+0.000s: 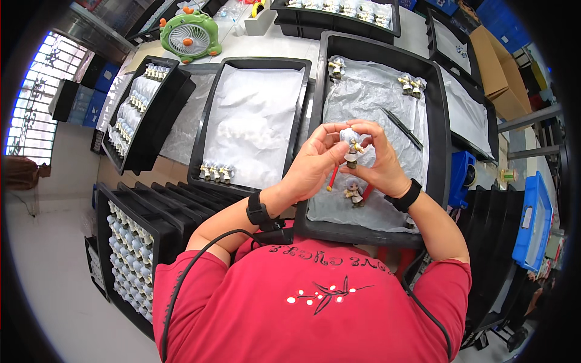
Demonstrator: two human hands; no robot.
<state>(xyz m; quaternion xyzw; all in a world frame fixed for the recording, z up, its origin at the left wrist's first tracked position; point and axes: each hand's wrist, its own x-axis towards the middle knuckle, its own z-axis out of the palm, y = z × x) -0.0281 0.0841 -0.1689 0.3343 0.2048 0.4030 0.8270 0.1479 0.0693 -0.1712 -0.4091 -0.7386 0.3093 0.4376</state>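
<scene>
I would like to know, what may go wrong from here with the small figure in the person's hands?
1. The small figure sits between the fingertips of the left hand and right hand, so it might slip.
2. If dropped, it could hit the other figure lying nearby in the tray.
3. The thin red stick beside them might get knocked.

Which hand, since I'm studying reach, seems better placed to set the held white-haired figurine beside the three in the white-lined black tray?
Probably the left hand: it grips the figurine, as does the right hand, but lies nearer the tray.
</scene>
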